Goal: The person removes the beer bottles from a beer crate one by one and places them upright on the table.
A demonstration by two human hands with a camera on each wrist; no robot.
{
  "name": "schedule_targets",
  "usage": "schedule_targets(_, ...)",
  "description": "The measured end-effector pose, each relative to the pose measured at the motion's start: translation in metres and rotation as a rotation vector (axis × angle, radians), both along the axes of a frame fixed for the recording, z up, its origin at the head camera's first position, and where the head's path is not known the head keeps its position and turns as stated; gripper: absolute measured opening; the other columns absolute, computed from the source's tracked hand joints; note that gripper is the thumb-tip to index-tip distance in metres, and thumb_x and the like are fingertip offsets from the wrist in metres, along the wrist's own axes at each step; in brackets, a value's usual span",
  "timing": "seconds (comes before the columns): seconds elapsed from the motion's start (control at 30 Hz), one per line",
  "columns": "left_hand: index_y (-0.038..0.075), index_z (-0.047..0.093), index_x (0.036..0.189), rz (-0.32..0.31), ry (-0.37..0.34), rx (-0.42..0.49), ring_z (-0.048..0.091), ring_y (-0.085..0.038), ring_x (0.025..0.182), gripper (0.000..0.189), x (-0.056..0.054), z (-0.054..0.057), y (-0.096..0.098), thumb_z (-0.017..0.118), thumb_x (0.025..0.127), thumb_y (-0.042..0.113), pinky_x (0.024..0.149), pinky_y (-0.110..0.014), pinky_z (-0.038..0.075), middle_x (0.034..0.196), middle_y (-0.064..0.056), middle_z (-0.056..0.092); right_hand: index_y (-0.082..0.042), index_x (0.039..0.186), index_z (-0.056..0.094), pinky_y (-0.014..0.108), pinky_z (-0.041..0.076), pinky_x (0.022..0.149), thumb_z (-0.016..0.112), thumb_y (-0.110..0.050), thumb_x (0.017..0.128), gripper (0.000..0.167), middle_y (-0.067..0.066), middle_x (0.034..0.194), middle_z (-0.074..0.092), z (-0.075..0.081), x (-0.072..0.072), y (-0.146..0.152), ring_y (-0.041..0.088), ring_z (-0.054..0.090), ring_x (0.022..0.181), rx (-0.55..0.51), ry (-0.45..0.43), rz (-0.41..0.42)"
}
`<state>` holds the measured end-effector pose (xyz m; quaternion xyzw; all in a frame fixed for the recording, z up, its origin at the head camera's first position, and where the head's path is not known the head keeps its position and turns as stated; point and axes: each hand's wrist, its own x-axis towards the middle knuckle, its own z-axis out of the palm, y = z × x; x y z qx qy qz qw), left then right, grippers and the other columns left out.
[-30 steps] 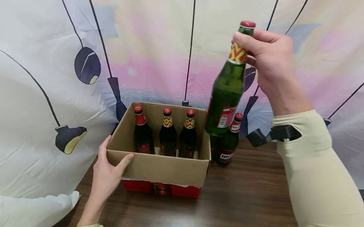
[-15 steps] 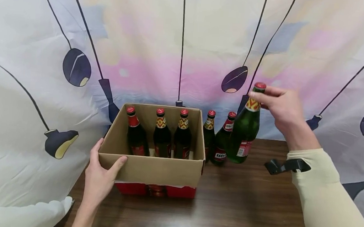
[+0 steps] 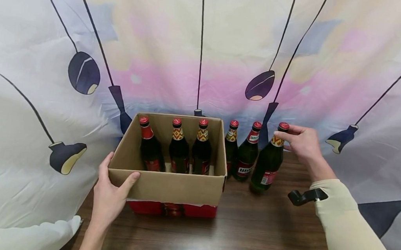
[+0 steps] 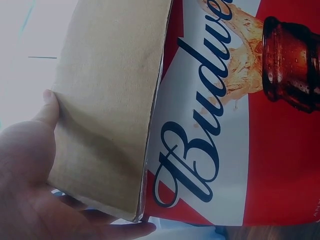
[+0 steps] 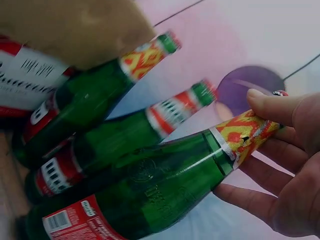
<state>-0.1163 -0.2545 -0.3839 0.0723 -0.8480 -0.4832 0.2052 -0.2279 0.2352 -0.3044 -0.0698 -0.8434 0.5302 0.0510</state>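
Note:
My right hand (image 3: 303,143) holds a green beer bottle (image 3: 268,165) by its yellow-and-red foil neck. In the right wrist view the thumb and fingers pinch the neck of this bottle (image 5: 165,185), just below the cap. It stands close to the tabletop, right of two other beer bottles (image 3: 246,160) (image 3: 231,153). My left hand (image 3: 110,196) grips the near left corner of an open cardboard box (image 3: 167,187), thumb on the front flap and fingers along the left side. Inside the box stand three capped bottles (image 3: 153,150) (image 3: 178,152) (image 3: 202,152); their bases are partly hidden by the front wall.
A dark wooden table (image 3: 248,231) carries the box and bottles. Behind it hangs a pale patterned curtain (image 3: 157,39). White cloth (image 3: 29,231) bunches at the lower left. The box's printed red-and-white side (image 4: 210,125) shows in the left wrist view.
My right hand has carried the bottle from above the box's right edge rightward and down to beside the other bottles. The left hand keeps its grip on the box.

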Motion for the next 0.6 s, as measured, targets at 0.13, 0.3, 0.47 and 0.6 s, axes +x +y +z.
schedule_targets(0.13,0.026,0.022,0.169,0.004,0.0,-0.006,0.052,-0.04,0.131,0.098,-0.001,0.0,-0.001,0.083,0.092,0.028,0.097,-0.052,0.04,0.156,-0.022,0.048,-0.004,0.148,0.061,0.032,0.059,0.091,0.076,-0.038,0.099,0.062,0.021,0.151,0.057,-0.014,-0.006,0.001,0.036,0.055,0.139,-0.022,-0.007,-0.039)
schedule_targets(0.3,0.027,0.022,0.169,0.009,-0.001,-0.009,0.052,-0.041,0.131,0.099,-0.001,0.0,0.0,0.084,0.092,0.028,0.097,-0.052,0.04,0.156,-0.023,0.048,-0.004,0.148,0.062,0.023,0.06,0.083,0.075,-0.036,0.099,0.06,0.021,0.15,0.059,-0.027,-0.012,0.002,0.036,0.057,0.137,-0.027,-0.006,-0.077)
schedule_targets(0.47,0.028,0.023,0.169,0.008,0.0,-0.007,0.052,-0.041,0.131,0.097,0.0,0.001,0.001,0.083,0.093,0.029,0.097,-0.052,0.04,0.155,-0.023,0.049,-0.005,0.147,0.062,0.011,0.054,0.068,0.077,-0.037,0.098,0.061,0.022,0.147,0.061,-0.037,-0.016,0.003,0.031,0.059,0.128,-0.015,0.001,-0.096)
schedule_targets(0.6,0.029,0.024,0.169,0.024,-0.006,-0.005,0.053,-0.04,0.131,0.096,0.0,0.001,0.001,0.083,0.092,0.031,0.096,-0.047,0.039,0.155,-0.021,0.049,-0.006,0.149,0.061,0.011,0.054,0.068,0.077,-0.038,0.097,0.063,0.022,0.149,0.06,-0.041,-0.02,0.004,0.03,0.059,0.128,-0.028,0.001,-0.096)
